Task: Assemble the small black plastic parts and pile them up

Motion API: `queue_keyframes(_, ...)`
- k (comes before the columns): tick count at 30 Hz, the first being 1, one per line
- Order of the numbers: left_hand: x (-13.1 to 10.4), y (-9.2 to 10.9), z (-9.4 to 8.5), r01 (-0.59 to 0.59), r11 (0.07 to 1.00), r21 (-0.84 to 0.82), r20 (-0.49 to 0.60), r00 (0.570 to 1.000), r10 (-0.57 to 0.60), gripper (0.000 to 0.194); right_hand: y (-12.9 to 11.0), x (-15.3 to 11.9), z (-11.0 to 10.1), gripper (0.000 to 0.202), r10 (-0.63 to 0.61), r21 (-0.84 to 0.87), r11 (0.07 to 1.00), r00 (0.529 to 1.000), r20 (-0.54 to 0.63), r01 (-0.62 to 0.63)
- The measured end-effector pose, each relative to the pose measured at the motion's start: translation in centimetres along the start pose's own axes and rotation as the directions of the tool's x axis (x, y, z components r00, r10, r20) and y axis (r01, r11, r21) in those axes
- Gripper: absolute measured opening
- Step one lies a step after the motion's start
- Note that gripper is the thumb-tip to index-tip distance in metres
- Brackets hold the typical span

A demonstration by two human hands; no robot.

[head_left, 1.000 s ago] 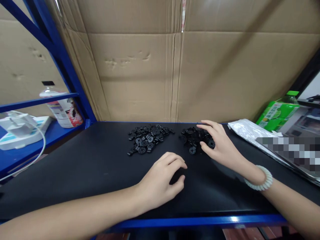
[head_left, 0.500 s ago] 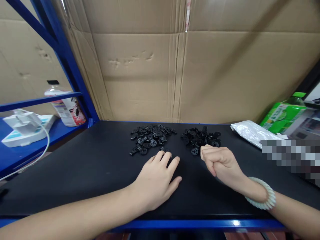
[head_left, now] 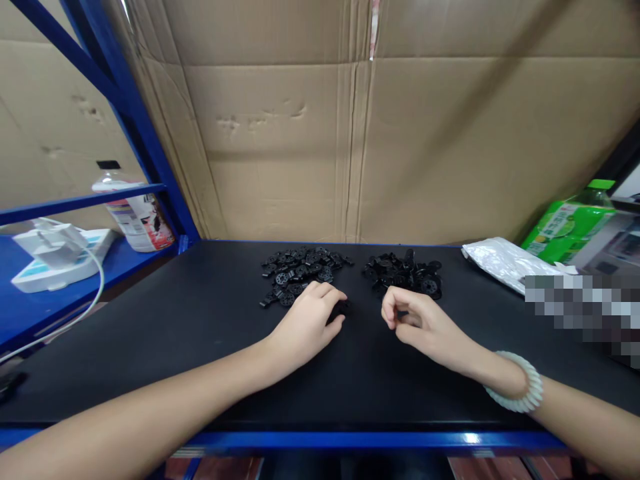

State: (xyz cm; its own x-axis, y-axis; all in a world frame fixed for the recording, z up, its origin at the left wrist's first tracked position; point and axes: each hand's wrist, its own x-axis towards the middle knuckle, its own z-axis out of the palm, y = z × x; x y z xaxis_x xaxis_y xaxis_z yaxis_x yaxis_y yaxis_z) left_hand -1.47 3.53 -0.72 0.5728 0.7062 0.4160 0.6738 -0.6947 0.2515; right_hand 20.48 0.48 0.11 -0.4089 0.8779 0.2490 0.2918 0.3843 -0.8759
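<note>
Two heaps of small black parts lie on the black tabletop, many of them with round, perforated discs. My left hand (head_left: 313, 323) is at the near right edge of the left heap (head_left: 300, 267), its thumb and fingers closed around a small black part (head_left: 343, 307) that is mostly hidden. Just in front of the right heap (head_left: 400, 270), my right hand (head_left: 423, 327) has its fingers curled toward the thumb. A dark gap shows inside that curl, and whether a part is in it I cannot make out. A pale beaded bracelet (head_left: 520, 383) circles my right wrist.
Cardboard (head_left: 280, 153) stands behind the black table (head_left: 175, 347). On the left, a blue shelf holds a white power strip (head_left: 65, 260) and a bottle (head_left: 135, 217). A silvery bag (head_left: 505, 260) and a green-labelled bottle (head_left: 565, 223) are on the right.
My left thumb and fingers have drawn together around a small black part. My right hand has moved left and slightly nearer from the right heap, turning so the thumb side shows.
</note>
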Motion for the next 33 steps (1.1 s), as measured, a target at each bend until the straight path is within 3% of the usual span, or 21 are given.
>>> queue_keyframes(3,0.3,0.0,-0.3,0.020,0.998,-0.060,-0.068,0.997,-0.024,0.032,-0.1,0.0,0.3,0.012,0.092,0.029,0.995,0.994,0.054,-0.094)
queue_keyframes(6,0.1,1.1,-0.5,-0.026,0.971,-0.236,-0.172,0.985,-0.016,0.039,-0.2,-0.1,0.7,0.012,0.240,0.227,0.933,0.953,0.183,-0.279)
queue_keyframes(8,-0.3,2.2,-0.4,-0.081,0.911,-0.404,-0.197,0.981,0.000,0.038,-0.3,-0.2,0.9,0.023,0.263,0.365,0.860,0.923,0.282,-0.357)
queue_keyframes(13,-1.1,4.1,-0.2,-0.098,0.733,-0.673,-0.127,0.992,0.017,0.028,-0.3,-0.4,1.3,0.029,0.190,0.539,0.736,0.889,0.417,-0.410)
queue_keyframes(19,-1.6,4.5,-0.6,-0.070,0.541,-0.838,-0.090,0.996,-0.012,0.035,0.3,-0.2,1.0,0.023,0.205,0.572,0.686,0.873,0.442,-0.451)
queue_keyframes(22,-1.6,4.5,-0.7,-0.034,0.481,-0.876,-0.063,0.997,-0.044,0.026,0.3,-0.3,0.9,0.022,0.211,0.571,0.675,0.864,0.458,-0.468)
queue_keyframes(25,-1.4,4.3,-0.7,-0.032,0.513,-0.858,-0.067,0.997,-0.049,0.019,-0.2,-0.5,0.9,0.021,0.194,0.586,0.661,0.862,0.469,-0.468)
queue_keyframes(30,-1.4,4.2,-0.5,-0.133,0.668,-0.732,-0.162,0.987,0.020,0.023,-1.1,-0.6,0.9,0.028,0.109,0.651,0.604,0.857,0.503,-0.459)
queue_keyframes(33,-1.6,4.3,-0.3,-0.180,0.687,-0.704,-0.193,0.979,0.058,0.022,-1.1,-0.6,1.1,0.026,0.078,0.649,0.605,0.846,0.528,-0.461)
